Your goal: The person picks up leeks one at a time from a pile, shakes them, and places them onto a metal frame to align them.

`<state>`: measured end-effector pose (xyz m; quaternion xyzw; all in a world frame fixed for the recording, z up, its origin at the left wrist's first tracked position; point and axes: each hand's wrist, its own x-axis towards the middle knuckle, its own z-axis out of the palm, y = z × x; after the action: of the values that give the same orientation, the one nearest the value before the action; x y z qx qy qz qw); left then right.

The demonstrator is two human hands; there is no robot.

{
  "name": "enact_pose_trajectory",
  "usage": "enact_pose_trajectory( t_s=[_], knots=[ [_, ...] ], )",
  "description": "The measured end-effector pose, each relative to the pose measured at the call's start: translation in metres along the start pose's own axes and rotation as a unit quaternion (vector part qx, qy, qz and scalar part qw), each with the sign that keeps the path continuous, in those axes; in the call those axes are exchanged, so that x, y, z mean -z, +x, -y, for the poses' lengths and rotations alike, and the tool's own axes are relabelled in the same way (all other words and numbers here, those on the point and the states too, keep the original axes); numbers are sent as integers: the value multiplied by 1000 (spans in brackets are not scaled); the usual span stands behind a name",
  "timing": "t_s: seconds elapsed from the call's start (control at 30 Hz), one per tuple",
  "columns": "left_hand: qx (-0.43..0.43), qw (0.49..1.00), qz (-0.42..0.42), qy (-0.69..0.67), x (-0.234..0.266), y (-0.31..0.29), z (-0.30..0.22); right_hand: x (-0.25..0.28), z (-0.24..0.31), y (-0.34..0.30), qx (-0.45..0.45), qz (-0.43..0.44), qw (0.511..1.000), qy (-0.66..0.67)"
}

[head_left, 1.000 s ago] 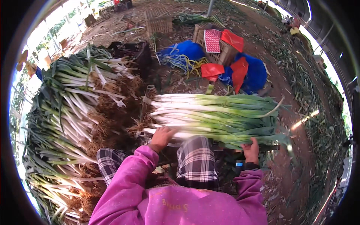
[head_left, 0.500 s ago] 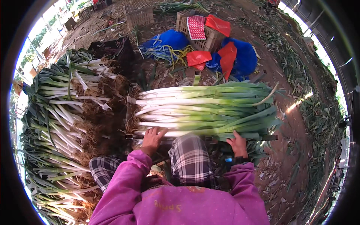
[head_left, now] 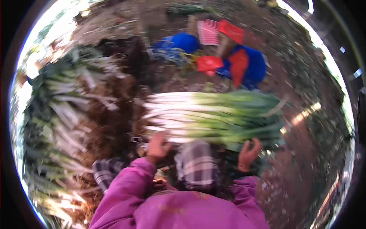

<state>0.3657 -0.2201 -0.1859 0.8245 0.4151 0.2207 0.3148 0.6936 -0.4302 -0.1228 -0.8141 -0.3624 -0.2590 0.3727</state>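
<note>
The flat row of long white-and-green leeks (head_left: pixel 213 114) lies just beyond our plaid-trousered knee (head_left: pixel 196 162), its order seemingly little altered. Since half a second ago, our right hand (head_left: pixel 249 154) has curled its fingers loosely by the leafy near edge, apparently empty; blur hides any contact. Our left hand (head_left: pixel 157 147) remains spread beside the white stalks, gripping nothing visible.

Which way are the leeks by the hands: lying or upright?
Lying: the leeks stretch sideways, white stems toward the left, green leaves toward the right.
</note>
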Motion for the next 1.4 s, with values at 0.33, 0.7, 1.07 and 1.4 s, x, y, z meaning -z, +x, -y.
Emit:
enact_pose_trajectory(
  t_s=[0.33, 0.7, 1.07, 1.4],
  knots=[
    [-7, 984, 61, 166, 2, 33, 44, -2, -106, -18, -317, 135, 939, -16],
    [-40, 970, 41, 235, 0, 20, 58, 16, -20, 125, -123, 266, 935, -199],
    [-107, 958, -54, 261, 23, 69, 15, -51, -66, 141, 132, 277, 929, -207],
    [-82, 951, 39, 295, 3, 154, 10, -33, -68, 133, 101, 327, 926, -158]
  ],
)
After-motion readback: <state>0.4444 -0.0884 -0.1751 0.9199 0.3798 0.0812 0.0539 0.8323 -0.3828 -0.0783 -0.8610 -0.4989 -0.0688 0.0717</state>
